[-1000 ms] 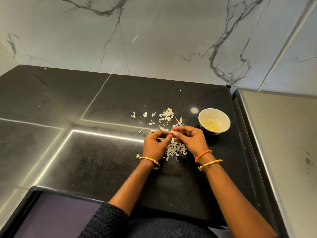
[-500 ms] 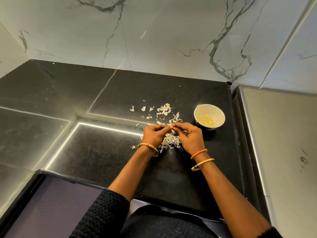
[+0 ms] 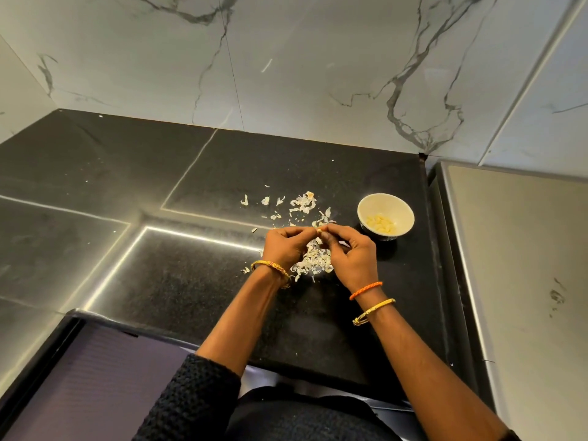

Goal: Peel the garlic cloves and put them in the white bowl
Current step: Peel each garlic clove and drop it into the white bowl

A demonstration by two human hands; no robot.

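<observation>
My left hand (image 3: 284,246) and my right hand (image 3: 348,253) meet fingertip to fingertip over the black counter, both pinching one small pale garlic clove (image 3: 319,231) between them. Most of the clove is hidden by my fingers. A heap of papery garlic skins (image 3: 313,261) lies just below my hands. The white bowl (image 3: 397,207) stands to the right of my right hand and holds several peeled yellowish cloves (image 3: 380,224).
More skin scraps (image 3: 302,203) are scattered on the counter (image 3: 178,275) behind my hands. A marble wall rises at the back. A grey steel surface (image 3: 521,265) borders the counter on the right, and a dark tray-like panel (image 3: 82,377) lies at the lower left.
Both hands have stayed together on the clove, with the fingertips shifting slightly as they work at it. The camera view has drifted a little; the bowl has not moved on the counter.
</observation>
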